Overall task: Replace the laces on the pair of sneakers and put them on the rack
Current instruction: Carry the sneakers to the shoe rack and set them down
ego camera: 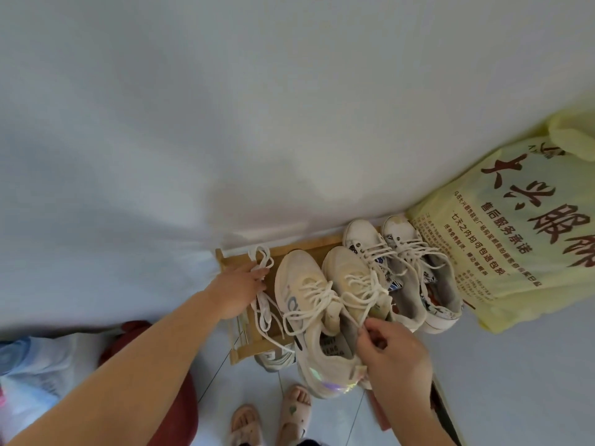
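Two cream sneakers stand side by side on the wooden rack (325, 244): the left sneaker (306, 304) and the right sneaker (351, 278), both threaded with white laces. My right hand (392, 358) pinches a lace end by the heel opening of the right sneaker. At the rack's left end, my left hand (238, 291) holds a bunch of loose white laces (262, 304) that trail across the top board.
A second pair of white sneakers (405, 272) stands on the rack to the right. A yellow plastic bag (515, 236) leans against the wall beside it. A grey shoe (275, 358) sits on a lower shelf. My slippered feet (270, 416) are on the tiled floor.
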Demonstrator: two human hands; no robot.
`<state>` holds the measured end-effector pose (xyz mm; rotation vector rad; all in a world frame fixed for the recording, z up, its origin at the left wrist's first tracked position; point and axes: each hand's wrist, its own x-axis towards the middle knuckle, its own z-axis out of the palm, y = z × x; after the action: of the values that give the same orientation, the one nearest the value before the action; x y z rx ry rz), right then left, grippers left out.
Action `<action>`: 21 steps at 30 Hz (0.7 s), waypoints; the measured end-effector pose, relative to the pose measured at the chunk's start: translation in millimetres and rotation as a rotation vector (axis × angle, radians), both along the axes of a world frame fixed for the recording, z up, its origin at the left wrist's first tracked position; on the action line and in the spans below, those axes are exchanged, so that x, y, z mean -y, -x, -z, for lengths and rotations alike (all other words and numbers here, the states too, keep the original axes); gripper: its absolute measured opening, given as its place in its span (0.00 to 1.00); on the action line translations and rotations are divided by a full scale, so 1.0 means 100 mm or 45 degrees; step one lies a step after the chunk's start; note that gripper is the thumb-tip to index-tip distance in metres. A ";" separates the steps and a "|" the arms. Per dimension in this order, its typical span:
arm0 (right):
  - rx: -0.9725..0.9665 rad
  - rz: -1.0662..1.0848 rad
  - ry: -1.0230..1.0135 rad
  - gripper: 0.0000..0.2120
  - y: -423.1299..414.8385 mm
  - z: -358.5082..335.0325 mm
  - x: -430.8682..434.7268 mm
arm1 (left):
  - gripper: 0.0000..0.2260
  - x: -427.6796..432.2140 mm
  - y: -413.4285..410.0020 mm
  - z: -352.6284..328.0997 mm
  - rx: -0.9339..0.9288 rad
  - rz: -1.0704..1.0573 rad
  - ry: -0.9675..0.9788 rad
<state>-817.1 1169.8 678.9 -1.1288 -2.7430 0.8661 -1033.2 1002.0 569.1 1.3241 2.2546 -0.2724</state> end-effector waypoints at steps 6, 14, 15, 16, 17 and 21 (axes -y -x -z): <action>-0.029 -0.046 -0.025 0.13 0.33 0.19 0.06 | 0.19 0.18 -0.06 -0.03 -0.022 -0.072 -0.127; -0.044 -0.120 -0.082 0.24 0.61 0.39 0.09 | 0.19 0.22 -0.07 -0.04 0.005 -0.092 -0.184; -0.047 -0.102 -0.071 0.24 0.62 0.40 0.10 | 0.19 0.21 -0.07 -0.03 0.005 -0.094 -0.194; -0.057 -0.083 -0.056 0.24 0.63 0.40 0.10 | 0.19 0.20 -0.08 -0.04 0.004 -0.097 -0.200; -0.075 -0.074 -0.048 0.23 0.63 0.41 0.09 | 0.19 0.20 -0.07 -0.04 0.003 -0.097 -0.206; -0.093 -0.057 -0.045 0.25 0.64 0.44 0.09 | 0.19 0.19 -0.07 -0.04 0.024 -0.135 -0.216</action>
<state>-881.2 1160.4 634.7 -1.0128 -2.7231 0.8424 -1025.9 983.2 572.7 1.2783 2.3661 -0.0319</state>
